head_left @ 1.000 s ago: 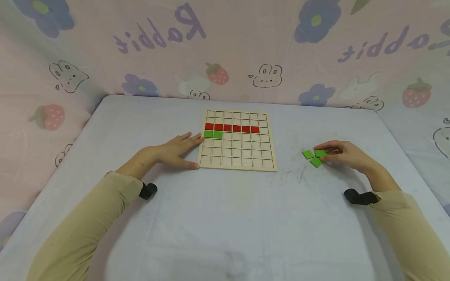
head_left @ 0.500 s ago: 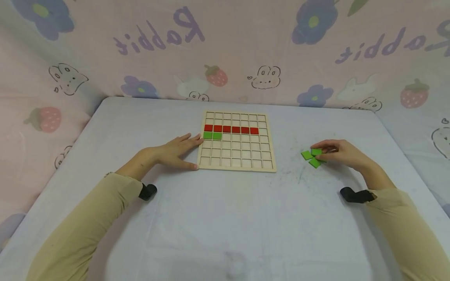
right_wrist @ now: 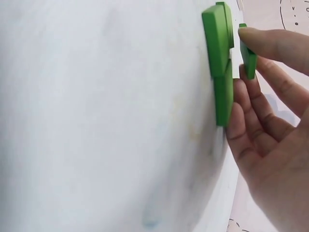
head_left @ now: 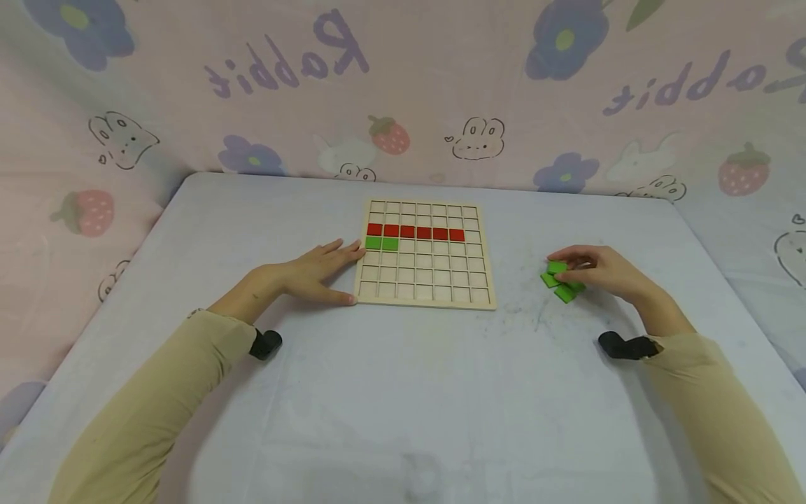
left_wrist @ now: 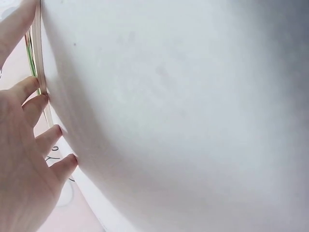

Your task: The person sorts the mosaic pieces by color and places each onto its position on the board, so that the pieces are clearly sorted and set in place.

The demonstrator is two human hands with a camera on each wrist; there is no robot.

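Right hand (head_left: 604,270) is pinching green tile (head_left: 557,267), frame right.
Left hand (head_left: 311,274) is resting spread, merely touching grid board (head_left: 424,263), frame centre.

The board (head_left: 423,263) looks like pale, bare wood, smooth and not shiny. The green tiles (right_wrist: 216,42) are smooth and flat with a soft shine; I can't tell if they are plastic or painted wood. The red tiles (head_left: 424,232) look smooth too. The white table cover (head_left: 403,392) is matt and smudgy. The wall cloth (head_left: 428,105) is soft and a bit wrinkly, and the sleeves (head_left: 157,392) are creased, dull cloth.
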